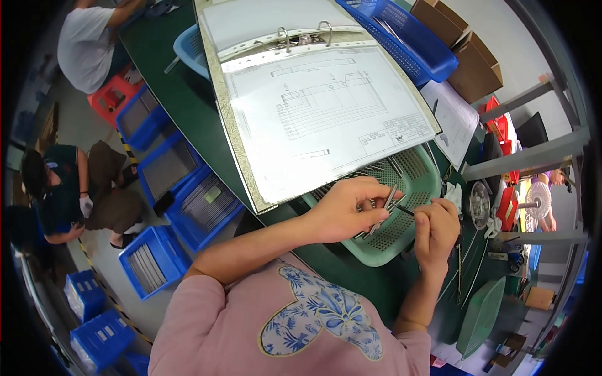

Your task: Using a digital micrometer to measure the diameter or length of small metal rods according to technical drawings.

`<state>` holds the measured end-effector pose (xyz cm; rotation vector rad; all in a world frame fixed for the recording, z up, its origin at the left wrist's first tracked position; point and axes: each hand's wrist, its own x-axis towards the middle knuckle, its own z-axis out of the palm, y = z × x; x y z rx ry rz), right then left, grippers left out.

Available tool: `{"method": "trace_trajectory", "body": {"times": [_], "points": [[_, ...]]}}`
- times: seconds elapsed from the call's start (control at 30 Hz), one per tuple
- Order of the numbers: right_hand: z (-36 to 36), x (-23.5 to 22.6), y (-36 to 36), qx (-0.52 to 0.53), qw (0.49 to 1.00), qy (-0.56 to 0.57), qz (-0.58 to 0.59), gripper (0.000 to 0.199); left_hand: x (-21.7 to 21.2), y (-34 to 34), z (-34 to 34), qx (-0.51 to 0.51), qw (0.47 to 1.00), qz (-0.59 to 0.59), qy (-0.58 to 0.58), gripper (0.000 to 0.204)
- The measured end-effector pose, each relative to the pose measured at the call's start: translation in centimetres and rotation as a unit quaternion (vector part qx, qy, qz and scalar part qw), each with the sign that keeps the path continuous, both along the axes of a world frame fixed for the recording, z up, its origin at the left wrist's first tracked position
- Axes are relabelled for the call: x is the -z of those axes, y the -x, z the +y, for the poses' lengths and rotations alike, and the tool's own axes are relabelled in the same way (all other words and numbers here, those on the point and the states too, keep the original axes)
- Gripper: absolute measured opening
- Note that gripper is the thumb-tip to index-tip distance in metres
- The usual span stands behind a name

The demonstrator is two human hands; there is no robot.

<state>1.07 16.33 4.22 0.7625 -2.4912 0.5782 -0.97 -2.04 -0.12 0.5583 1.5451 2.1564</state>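
My left hand (343, 212) is closed around a few slim metal rods (389, 198), their ends sticking out past the thumb and fingers. My right hand (437, 235) pinches a thin, dark, rod-like tool (404, 208), whose far end meets the held rods; its exact kind is too small to make out. Both hands are over a pale green perforated basket (374, 255). More metal rods (376, 170) lie in its far part, partly hidden under an open ring binder (332, 119) with a line drawing on its page.
Beyond the binder stand a blue basket (433, 62) and cardboard boxes (478, 67). Loose papers (453, 119) and a metal bowl (480, 205) are on the right. Blue crates (150, 263) line the floor at left, near a seated person (66, 188). A green tray (481, 318) is at lower right.
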Motion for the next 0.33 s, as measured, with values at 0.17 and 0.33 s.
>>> {"method": "trace_trajectory", "body": {"times": [0.17, 0.33], "points": [[0.4, 0.1, 0.1, 0.025, 1.000, 0.010, 0.014, 0.012, 0.1, 0.0, -0.2, -0.012, 1.000, 0.000, -0.002, 0.031], [0.4, 0.1, 0.4, -0.010, 1.000, 0.017, 0.006, 0.018, 0.2, 0.0, -0.1, -0.013, 1.000, -0.010, -0.001, 0.030]]}}
